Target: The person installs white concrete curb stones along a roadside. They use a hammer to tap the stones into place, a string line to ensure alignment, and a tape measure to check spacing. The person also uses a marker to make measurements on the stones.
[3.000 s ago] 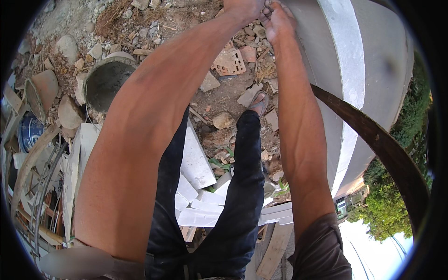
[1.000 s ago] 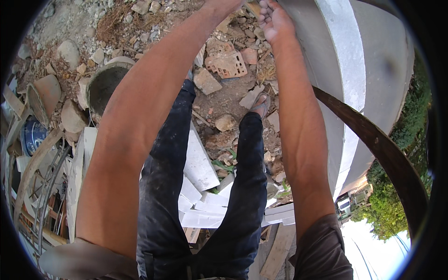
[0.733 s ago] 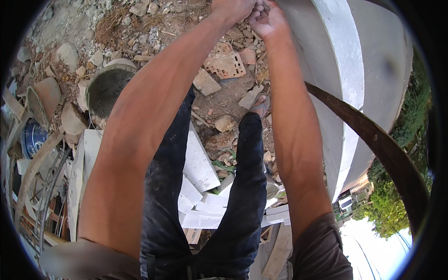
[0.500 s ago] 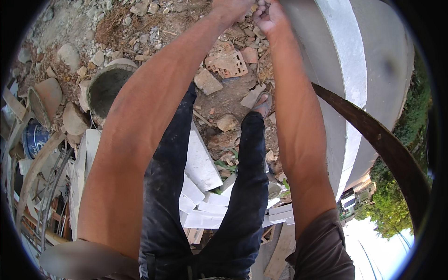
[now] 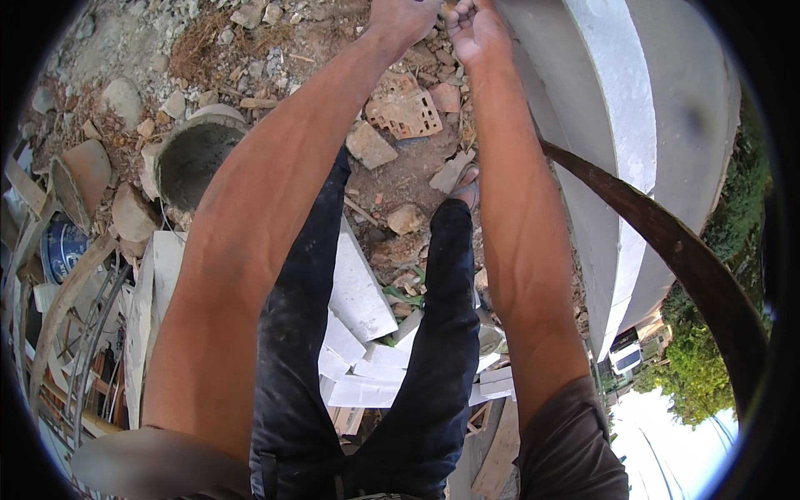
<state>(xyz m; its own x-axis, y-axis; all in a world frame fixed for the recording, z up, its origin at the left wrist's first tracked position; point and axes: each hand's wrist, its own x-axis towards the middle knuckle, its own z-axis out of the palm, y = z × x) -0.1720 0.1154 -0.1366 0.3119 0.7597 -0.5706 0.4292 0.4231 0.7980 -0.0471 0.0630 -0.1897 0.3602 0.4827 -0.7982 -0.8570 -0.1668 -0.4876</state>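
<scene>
Along the left rim of the view, a blue bucket [image 5: 65,250] stands among metal rods and timber, and nearer the middle a round container crusted with grey [image 5: 179,154] sits on the rubble, partly covered by the left forearm. Further right, the left hand [image 5: 406,18] reaches up to the top edge, its back toward the camera; its fingertips are cut off, so I cannot tell how far they are curled or whether they have hold of anything. A broken hollow brick [image 5: 406,108] lies on the ground below it. Just to its right, the right hand [image 5: 477,32] shows its palm with the fingers partly curled in; whether something small is pinched there is too close to the edge to make out. Immediately right of that hand is the grey wall [image 5: 562,79], the large thing nearest to the hands, so the right hand is the closer one. Its pale band [image 5: 625,125] runs lengthwise from the top edge down to the lower right, bent by the lens. A dark curved strip [image 5: 667,225] crosses in front, hiding part of both.
</scene>
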